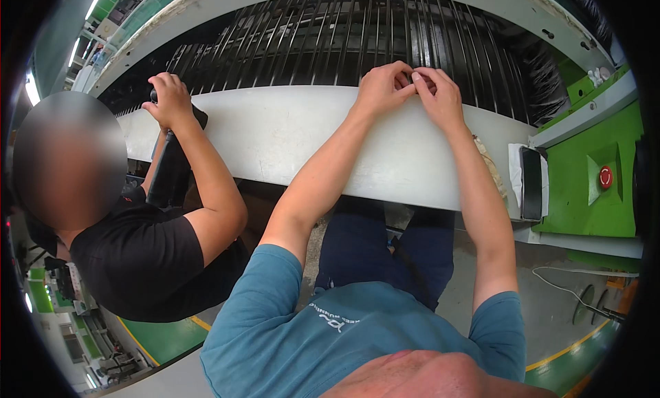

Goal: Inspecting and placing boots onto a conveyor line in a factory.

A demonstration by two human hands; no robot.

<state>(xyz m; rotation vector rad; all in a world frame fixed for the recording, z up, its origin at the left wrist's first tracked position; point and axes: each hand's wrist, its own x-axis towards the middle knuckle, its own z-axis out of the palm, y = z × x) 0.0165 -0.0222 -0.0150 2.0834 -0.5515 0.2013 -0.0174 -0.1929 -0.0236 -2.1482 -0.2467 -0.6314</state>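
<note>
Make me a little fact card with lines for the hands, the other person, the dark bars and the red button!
Left hand: fingers bent, by the white ledge's far edge
Right hand: close beside the left one
Held: can't tell
Other person: at the left, black shirt
Dark bars: beyond the ledge
Red button: on the green panel, right

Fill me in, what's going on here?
The person's left hand and right hand meet at the far edge of the white ledge, beside the dark rods. Anything between their fingers is too small to make out. At the left, a co-worker's hand is also near that edge. What looks like a phone lies toward the ledge's right end.
</note>
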